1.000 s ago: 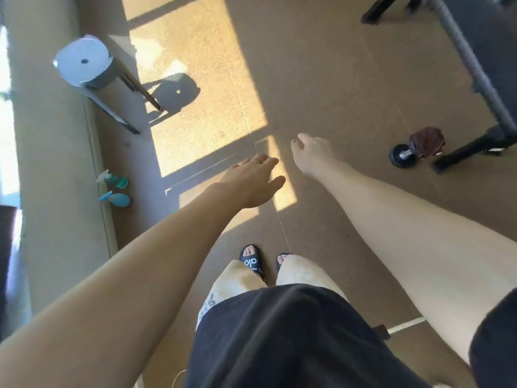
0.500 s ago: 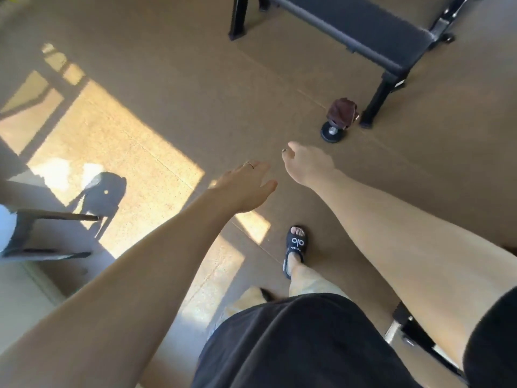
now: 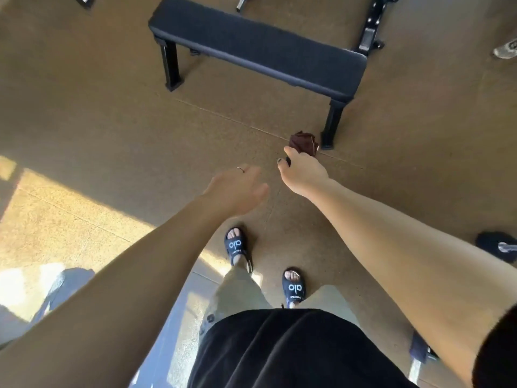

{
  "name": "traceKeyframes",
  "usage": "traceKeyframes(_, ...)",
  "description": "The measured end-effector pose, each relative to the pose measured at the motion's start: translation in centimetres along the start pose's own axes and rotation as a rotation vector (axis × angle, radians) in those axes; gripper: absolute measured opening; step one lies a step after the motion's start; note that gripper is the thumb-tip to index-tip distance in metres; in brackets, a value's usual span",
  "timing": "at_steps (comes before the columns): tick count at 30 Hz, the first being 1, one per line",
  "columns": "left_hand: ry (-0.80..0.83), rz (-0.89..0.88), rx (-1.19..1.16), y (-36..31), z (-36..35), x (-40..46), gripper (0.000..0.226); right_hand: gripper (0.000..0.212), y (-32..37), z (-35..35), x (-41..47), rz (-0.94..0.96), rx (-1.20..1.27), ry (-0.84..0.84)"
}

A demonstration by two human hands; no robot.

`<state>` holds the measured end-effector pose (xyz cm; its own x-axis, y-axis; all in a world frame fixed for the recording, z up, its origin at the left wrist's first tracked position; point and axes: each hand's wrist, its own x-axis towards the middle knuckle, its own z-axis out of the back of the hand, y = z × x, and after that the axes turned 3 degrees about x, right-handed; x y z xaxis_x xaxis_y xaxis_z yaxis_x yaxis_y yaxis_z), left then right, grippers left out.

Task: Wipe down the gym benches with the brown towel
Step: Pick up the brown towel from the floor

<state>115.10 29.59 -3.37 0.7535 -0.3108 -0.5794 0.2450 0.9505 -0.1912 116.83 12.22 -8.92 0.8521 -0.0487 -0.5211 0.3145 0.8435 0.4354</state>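
Head view: gym floor with bench, towel and both arms reaching forward.
Bench (image 3: 257, 49), black padded, runs across the upper centre of the frame; brown towel (image 3: 303, 143), bunched, sits low beside the bench's near right leg. Right hand (image 3: 303, 173), centre right, overlaps the towel's lower edge, fingers hidden behind it, grip not discernible. Left hand (image 3: 237, 189), centre, fingers loosely extended, holding nothing. Black sandals (image 3: 235, 245) lower centre; sunlit floor (image 3: 84, 130) at left.
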Motion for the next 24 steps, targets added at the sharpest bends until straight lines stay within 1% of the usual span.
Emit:
traceKeyframes(5,0.015,-0.147,0.066,3.2,3.7,8.4,0.058,0.052,0.9,1.1,6.4,-0.134,0.089,-0.037)
traceKeyframes(8,0.055,-0.195,0.112,4.3,5.3,13.1,0.055,0.052,0.8,1.4,9.5,-0.209,0.163,-0.057)
traceKeyframes(11,0.109,-0.229,0.137,4.1,6.7,17.8,0.056,0.051,-0.2,2.2,12.2,-0.256,0.206,-0.073)
traceKeyframes(15,0.167,-0.281,0.132,1.8,7.7,24.3,0.059,0.057,-3.4,3.2,16.3,-0.323,0.288,-0.083)
traceKeyframes(19,0.199,-0.324,0.144,-1.1,7.5,31.3,0.057,0.056,-8.1,3.3,21.9,-0.398,0.353,-0.068)
traceKeyframes(21,0.202,-0.323,0.132,-1.9,6.4,35.7,0.057,0.055,-10.8,2.9,25.4,-0.427,0.404,-0.054)
traceKeyframes(24,0.201,-0.257,0.039,-3.1,4.1,42.7,0.058,0.061,-14.4,1.8,30.9,-0.483,0.509,-0.062)
